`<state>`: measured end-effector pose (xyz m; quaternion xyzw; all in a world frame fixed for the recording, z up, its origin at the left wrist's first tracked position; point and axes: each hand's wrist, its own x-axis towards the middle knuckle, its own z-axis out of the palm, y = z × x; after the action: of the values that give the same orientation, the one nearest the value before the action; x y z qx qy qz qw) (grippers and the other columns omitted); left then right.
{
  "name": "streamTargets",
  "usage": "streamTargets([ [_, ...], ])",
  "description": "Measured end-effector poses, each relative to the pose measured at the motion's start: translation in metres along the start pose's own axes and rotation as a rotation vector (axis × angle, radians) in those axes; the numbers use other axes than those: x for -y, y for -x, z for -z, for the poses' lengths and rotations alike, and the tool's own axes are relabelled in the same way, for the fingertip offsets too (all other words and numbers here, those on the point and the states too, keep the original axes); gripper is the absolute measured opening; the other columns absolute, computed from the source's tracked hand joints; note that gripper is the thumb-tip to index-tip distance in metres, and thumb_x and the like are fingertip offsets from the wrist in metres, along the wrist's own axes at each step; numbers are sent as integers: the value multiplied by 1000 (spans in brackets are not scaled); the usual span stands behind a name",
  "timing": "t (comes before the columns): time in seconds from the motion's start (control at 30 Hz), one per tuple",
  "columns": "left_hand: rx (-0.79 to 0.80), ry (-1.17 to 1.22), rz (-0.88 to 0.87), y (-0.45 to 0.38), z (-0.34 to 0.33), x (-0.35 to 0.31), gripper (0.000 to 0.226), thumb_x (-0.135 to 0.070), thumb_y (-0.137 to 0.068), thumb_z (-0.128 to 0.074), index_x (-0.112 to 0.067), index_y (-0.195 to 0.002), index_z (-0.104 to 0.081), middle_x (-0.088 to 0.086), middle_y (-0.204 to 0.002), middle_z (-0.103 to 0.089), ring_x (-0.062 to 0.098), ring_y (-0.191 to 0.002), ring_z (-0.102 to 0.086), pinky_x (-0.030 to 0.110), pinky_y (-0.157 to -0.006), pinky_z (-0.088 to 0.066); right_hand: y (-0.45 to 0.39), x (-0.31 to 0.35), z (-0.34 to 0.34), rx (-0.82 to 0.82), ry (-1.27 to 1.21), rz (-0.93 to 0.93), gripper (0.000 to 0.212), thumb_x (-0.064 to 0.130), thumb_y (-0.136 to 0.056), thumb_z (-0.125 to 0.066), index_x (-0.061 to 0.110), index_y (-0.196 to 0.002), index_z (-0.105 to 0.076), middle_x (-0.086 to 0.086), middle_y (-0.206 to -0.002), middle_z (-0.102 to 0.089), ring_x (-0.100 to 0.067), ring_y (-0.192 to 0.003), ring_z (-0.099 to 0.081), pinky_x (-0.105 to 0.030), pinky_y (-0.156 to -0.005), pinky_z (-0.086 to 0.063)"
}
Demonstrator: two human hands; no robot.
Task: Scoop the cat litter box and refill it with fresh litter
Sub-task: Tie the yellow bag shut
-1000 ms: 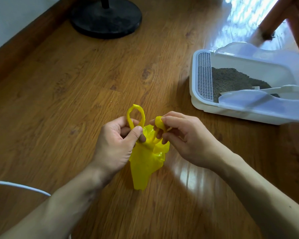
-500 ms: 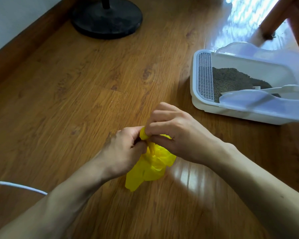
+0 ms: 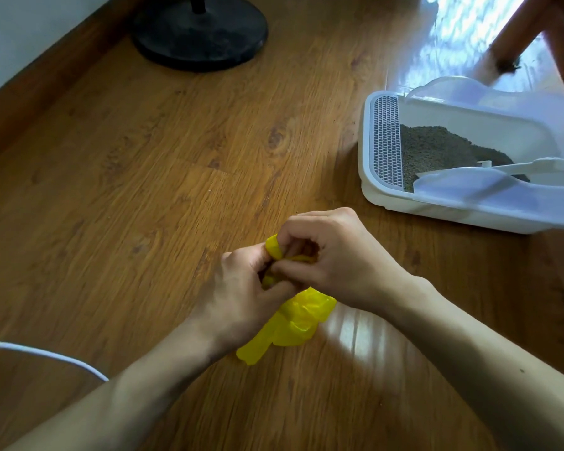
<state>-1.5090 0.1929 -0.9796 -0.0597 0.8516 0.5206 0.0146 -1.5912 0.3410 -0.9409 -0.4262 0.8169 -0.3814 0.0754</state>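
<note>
A small yellow plastic bag point(image 3: 293, 323) hangs between both hands above the wooden floor. My left hand point(image 3: 241, 294) grips one of its handles, and my right hand point(image 3: 336, 265) pinches the other handle close against it, the two hands touching at the bag's top. A loop of yellow handle pokes out above my left fingers. To the right sits a white litter box point(image 3: 372, 190) with a grated step and a mound of grey litter point(image 3: 437, 148). A white scoop point(image 3: 531, 167) lies in the box.
A black round stand base point(image 3: 199, 34) sits on the floor at the top. A white cable point(image 3: 46, 354) runs in from the left edge. A wooden furniture leg point(image 3: 515, 37) stands at the upper right, beside a skirting board along the left wall.
My hands have come together, crossing the two yellow handles that were held apart and upright. The bag's body has swung down and to the left beneath them.
</note>
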Motion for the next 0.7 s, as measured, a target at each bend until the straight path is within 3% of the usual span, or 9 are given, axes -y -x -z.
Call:
streamTargets([
  [0.1,-28,-41,-10,1,0,3,37,-59,-70,-57,-24,-79,-65,-6,-56,-52,6,-50,-43,29,-47,-35,2,0,3,-34,-79,-90,40,13,-69,-85,19,-79,-47,12,-57,-51,-12,-55,-48,-15,-53,-37],
  [0.2,-4,110,72,0,0,5,47,-60,-71,-56,-15,-76,-69,6,-61,-58,8,-56,-50,40,-54,-43,4,-2,3,-55,-122,-101,25,11,-76,-81,10,-75,-56,7,-59,-57,-11,-55,-50,-18,-54,-39],
  [0.27,41,210,92,0,3,4,39,-60,-73,-57,-25,-76,-73,-3,-62,-62,7,-61,-55,35,-58,-45,6,-5,2,-56,-187,-106,15,9,-80,-77,8,-74,-63,3,-63,-64,-13,-59,-59,-23,-56,-45],
  [0.33,47,302,93,-1,5,3,30,-57,-77,-61,-29,-74,-72,-7,-65,-63,8,-66,-58,30,-64,-46,8,-8,1,-95,-179,-109,11,10,-82,-76,10,-75,-68,5,-66,-65,-12,-62,-59,-18,-59,-42],
  [0.47,-86,477,134,-4,5,1,17,-29,-85,-67,-12,-84,-71,-2,-66,-62,9,-65,-57,22,-63,-48,14,-13,1,-114,-107,-150,7,12,-86,-73,16,-81,-74,9,-74,-65,-14,-70,-60,-20,-62,-45],
  [0.57,-120,535,180,-3,6,-2,2,-8,-91,-67,-6,-91,-67,3,-68,-65,6,-62,-57,17,-60,-47,18,-12,-1,-73,-227,-338,14,4,-89,-65,15,-84,-72,3,-71,-68,-13,-67,-67,-24,-64,-53],
  [0.63,-130,558,199,-2,7,-2,7,-10,-87,-71,-9,-91,-66,5,-71,-66,7,-61,-58,17,-58,-47,19,-9,0,-20,-434,-514,17,-2,-91,-60,11,-88,-71,-7,-70,-70,-22,-65,-72,-39,-68,-61],
  [0.7,-132,516,187,-2,8,-2,13,-20,-80,-71,-13,-89,-66,3,-71,-65,8,-62,-56,19,-57,-48,19,-5,2,28,-638,-633,15,-5,-90,-61,6,-96,-69,-16,-69,-69,-31,-68,-73,-44,-72,-62],
])
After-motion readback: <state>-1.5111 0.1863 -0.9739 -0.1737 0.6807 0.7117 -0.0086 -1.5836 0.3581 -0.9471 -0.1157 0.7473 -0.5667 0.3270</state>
